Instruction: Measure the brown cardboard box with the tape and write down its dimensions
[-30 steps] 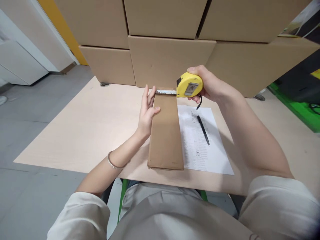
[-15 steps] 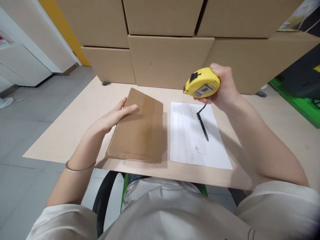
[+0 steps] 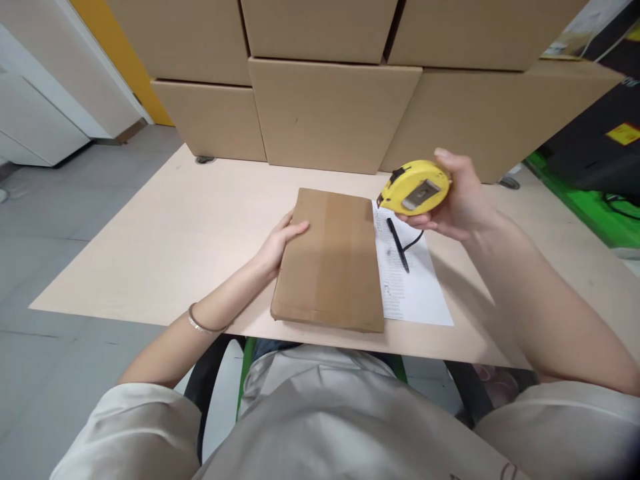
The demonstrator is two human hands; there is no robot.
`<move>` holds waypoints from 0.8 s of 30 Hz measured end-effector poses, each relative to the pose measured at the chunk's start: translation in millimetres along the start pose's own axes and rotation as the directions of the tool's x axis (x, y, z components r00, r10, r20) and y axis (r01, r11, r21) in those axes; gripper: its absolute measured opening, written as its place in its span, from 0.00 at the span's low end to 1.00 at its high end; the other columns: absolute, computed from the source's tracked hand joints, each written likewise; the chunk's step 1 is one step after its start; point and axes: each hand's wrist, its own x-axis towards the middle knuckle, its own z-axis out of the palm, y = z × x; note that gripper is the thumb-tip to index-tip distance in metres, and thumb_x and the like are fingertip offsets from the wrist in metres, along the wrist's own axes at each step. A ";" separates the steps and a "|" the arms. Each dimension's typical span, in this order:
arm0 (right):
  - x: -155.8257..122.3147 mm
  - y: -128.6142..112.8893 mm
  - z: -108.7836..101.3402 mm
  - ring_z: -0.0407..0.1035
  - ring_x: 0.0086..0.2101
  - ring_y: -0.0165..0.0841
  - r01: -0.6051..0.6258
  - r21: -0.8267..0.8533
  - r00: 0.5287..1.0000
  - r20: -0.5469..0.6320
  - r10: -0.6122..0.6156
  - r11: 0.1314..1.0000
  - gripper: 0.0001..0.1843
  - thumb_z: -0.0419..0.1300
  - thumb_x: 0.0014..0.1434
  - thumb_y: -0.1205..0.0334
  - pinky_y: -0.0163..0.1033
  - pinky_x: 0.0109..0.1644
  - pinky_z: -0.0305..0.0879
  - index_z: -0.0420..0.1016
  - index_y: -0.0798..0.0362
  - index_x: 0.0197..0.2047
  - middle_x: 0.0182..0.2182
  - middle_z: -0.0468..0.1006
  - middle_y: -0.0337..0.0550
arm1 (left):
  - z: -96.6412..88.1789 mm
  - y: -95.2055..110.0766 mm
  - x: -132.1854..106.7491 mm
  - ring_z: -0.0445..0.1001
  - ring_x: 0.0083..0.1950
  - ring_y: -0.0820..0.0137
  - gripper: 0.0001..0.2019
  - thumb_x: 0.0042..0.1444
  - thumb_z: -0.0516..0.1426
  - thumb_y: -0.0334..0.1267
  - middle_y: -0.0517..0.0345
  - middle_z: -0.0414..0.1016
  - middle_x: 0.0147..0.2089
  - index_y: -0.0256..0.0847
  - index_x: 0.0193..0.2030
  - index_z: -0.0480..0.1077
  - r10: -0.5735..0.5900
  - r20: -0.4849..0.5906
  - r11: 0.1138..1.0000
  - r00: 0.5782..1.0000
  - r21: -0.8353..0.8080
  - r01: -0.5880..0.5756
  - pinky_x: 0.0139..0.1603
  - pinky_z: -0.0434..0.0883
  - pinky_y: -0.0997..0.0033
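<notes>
My left hand (image 3: 280, 245) is closed on the left edge of a flat brown cardboard box (image 3: 333, 263), thumb on top and the other fingers mostly hidden along its side. The box covers the left part of a printed sheet of paper (image 3: 425, 297). Raised above the sheet, my right hand (image 3: 460, 197) grips a yellow tape measure (image 3: 415, 188), its metal belt clip facing up. No blade is visibly drawn out. A black pen (image 3: 399, 247) shows over the paper, with a dark cord running from it toward my right hand.
Large cardboard boxes (image 3: 330, 113) are stacked along the back of the pale wooden table (image 3: 175, 233). Dark equipment with a yellow label (image 3: 624, 134) stands at the right by a green surface (image 3: 575, 193). A chair armrest (image 3: 213, 387) is below the front edge.
My left hand and the flat box have moved right, onto part of the paper. The tape measure has come slightly lower and right. The pen and its cord have shifted.
</notes>
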 end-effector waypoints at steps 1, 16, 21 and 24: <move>3.6 3.8 2.4 0.59 0.16 0.29 -0.008 -0.001 0.999 0.038 0.008 1.000 0.28 0.70 0.58 0.32 0.35 0.16 0.45 0.76 0.50 0.40 0.23 0.79 0.45 | 0.3 -4.6 1.1 0.83 0.66 0.40 0.39 0.54 0.71 0.49 0.44 0.84 0.69 0.42 0.73 0.73 0.001 0.020 1.000 1.000 0.001 -0.001 0.68 0.80 0.40; 106.9 11.6 119.3 0.66 0.21 0.29 0.025 -0.347 0.980 0.196 0.046 0.937 0.30 0.62 0.74 0.30 0.33 0.24 0.65 0.74 0.50 0.37 0.25 0.75 0.41 | -30.4 -41.7 21.7 0.46 0.92 0.54 0.54 0.64 0.66 0.44 0.46 0.44 0.93 0.51 0.89 0.40 0.279 -0.218 0.944 0.935 0.240 -0.225 0.90 0.48 0.50; 104.6 2.2 132.4 0.66 0.21 0.29 -0.017 -0.570 0.988 0.116 0.100 0.822 0.26 0.66 0.73 0.37 0.34 0.23 0.64 0.73 0.51 0.35 0.23 0.73 0.40 | -26.2 -39.6 26.8 0.50 0.91 0.61 0.56 0.64 0.60 0.34 0.52 0.48 0.92 0.52 0.90 0.30 0.281 -0.167 0.959 0.945 0.063 -0.275 0.89 0.55 0.53; 100.5 0.6 126.0 0.67 0.21 0.29 -0.013 -0.583 0.987 0.123 0.105 0.813 0.24 0.66 0.74 0.39 0.35 0.23 0.66 0.74 0.50 0.36 0.23 0.73 0.40 | -24.3 -34.5 27.4 0.49 0.91 0.63 0.56 0.62 0.58 0.29 0.52 0.50 0.92 0.51 0.91 0.30 0.242 -0.170 0.970 0.955 0.024 -0.242 0.88 0.55 0.53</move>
